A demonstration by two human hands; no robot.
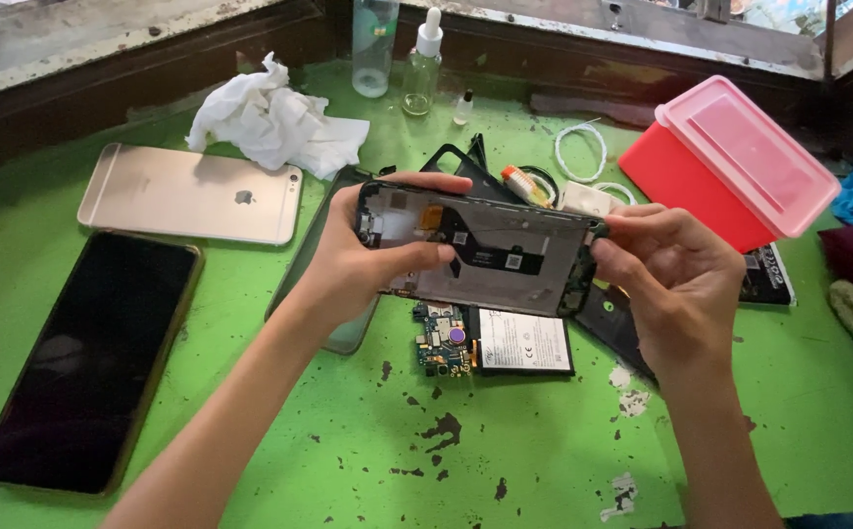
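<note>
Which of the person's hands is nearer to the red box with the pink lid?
The right hand. It holds the right end of the opened phone frame, just below-left of the red box. The left hand grips the frame's far left end.

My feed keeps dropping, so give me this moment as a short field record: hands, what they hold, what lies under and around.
left hand: grips left end of opened phone frame
right hand: pinches frame's right end
frame: held level above the table, insides facing up
beneath: circuit board, battery
left side: gold phone face down, black phone screen up
back: crumpled tissue, dropper bottle
right: red box
surface: green table, paint chipped
</note>
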